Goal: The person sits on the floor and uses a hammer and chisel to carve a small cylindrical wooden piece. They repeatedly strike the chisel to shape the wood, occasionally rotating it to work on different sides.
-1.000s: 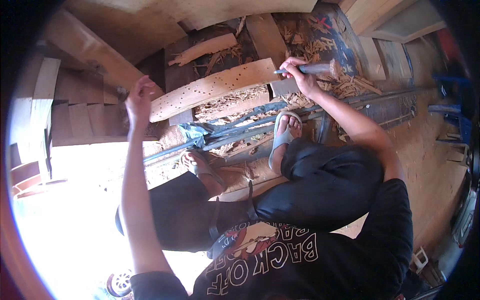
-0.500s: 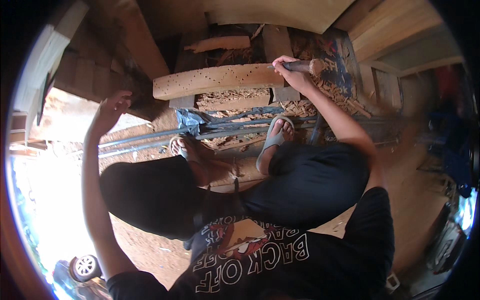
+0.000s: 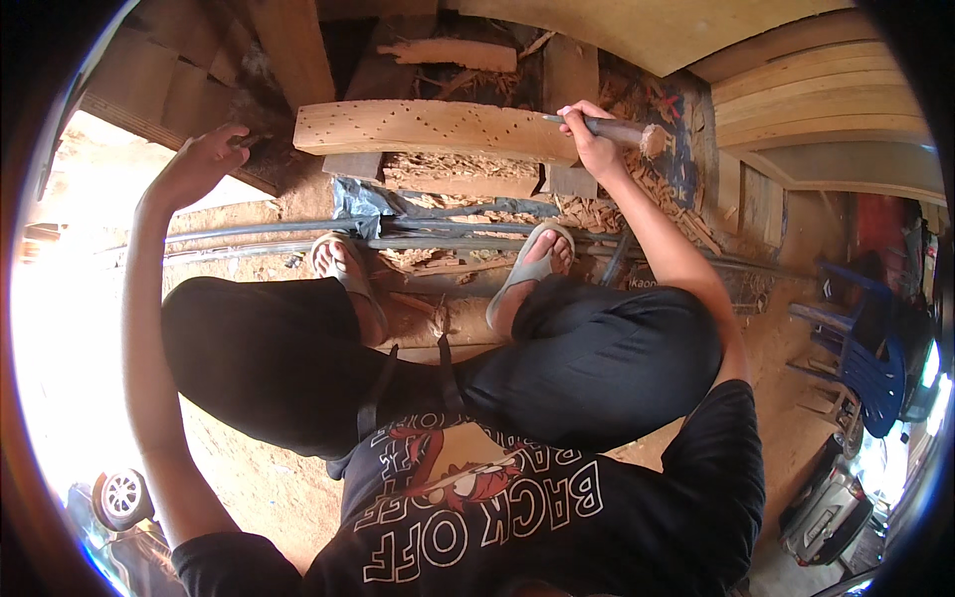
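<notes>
A curved wooden beam, dotted with several small dark marks, lies across supporting blocks in front of my feet. My right hand is closed round a chisel with a thick, worn wooden handle end. Its thin tip points left over the beam's right end; whether it touches the wood I cannot tell. My left hand is raised left of the beam, apart from it, with its fingers curled. A small dark thing shows at those fingertips, too unclear to name.
Wood chips litter the ground round the blocks. A loose strip of wood lies beyond the beam. Dark pipes run between it and my sandalled feet. Stacked boards stand at far right, a blue chair at right.
The view has shifted slightly. My left hand has moved up and its fingers have curled in, with a dark thing now showing there. My right hand keeps the chisel over the beam's right end.
</notes>
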A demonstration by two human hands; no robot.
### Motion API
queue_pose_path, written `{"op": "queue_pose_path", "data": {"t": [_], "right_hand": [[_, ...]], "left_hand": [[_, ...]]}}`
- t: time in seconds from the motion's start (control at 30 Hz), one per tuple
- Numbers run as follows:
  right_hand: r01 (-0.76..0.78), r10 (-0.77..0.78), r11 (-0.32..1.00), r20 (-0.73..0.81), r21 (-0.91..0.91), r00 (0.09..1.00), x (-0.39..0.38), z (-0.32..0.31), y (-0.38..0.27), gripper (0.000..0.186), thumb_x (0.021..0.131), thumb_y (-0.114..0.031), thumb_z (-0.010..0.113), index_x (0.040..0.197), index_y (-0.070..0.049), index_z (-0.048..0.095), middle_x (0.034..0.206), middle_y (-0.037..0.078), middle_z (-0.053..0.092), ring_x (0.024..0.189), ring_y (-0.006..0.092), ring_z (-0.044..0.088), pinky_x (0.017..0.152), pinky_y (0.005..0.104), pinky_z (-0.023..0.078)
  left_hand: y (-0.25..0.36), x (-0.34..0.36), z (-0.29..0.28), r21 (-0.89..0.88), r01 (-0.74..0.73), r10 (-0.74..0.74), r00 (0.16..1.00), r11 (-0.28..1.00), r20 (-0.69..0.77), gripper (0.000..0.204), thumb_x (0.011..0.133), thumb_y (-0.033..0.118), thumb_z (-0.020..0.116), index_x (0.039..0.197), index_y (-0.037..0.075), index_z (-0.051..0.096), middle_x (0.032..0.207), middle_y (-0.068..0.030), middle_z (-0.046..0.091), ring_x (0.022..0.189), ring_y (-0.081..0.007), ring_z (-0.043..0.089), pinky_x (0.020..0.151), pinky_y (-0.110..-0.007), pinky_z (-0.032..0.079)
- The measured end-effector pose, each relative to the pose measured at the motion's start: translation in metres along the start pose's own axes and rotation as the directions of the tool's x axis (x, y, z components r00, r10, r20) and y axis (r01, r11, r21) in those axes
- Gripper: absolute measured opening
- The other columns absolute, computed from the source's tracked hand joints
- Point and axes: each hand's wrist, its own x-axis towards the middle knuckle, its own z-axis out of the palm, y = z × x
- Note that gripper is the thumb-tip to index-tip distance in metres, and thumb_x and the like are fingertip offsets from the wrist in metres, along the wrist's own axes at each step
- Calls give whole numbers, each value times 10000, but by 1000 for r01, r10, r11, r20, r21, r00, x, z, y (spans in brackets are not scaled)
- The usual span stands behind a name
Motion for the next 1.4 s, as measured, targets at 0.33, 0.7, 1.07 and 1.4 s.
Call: {"op": "queue_pose_path", "data": {"t": [0.33,0.7,1.07,1.4], "right_hand": [[-10,16,995,49,-104,999,-4,8,-4,232,1037,-213,609,1007,-7,711,824,52,709,805,100,662,755,262,501],[66,-66,992,2,-105,998,-3,6,-5,217,992,-217,634,949,-24,722,752,33,708,714,108,660,659,291,500],[179,-163,945,78,-274,983,8,3,1,203,986,-166,609,939,-12,732,726,46,717,681,102,672,639,286,505],[234,-206,913,118,-334,972,13,10,-16,237,989,-182,604,813,-23,619,632,46,591,584,123,592,558,324,445]], "left_hand": [[7,45,9,-76,72,-65,994,995,84,541,1070,431,590,1517,134,517,1152,-220,741,1077,-338,713,933,-451,556],[24,74,15,-12,-31,32,991,999,127,566,1075,410,586,1562,146,468,1154,-211,730,1108,-296,696,990,-408,514],[23,85,20,30,-19,14,988,999,151,566,1078,398,582,1570,147,459,1165,-217,723,1132,-303,688,1008,-413,504],[26,90,25,17,-77,73,985,997,155,518,1086,374,572,1543,146,486,1110,-190,720,1049,-271,678,966,-418,507]]}}
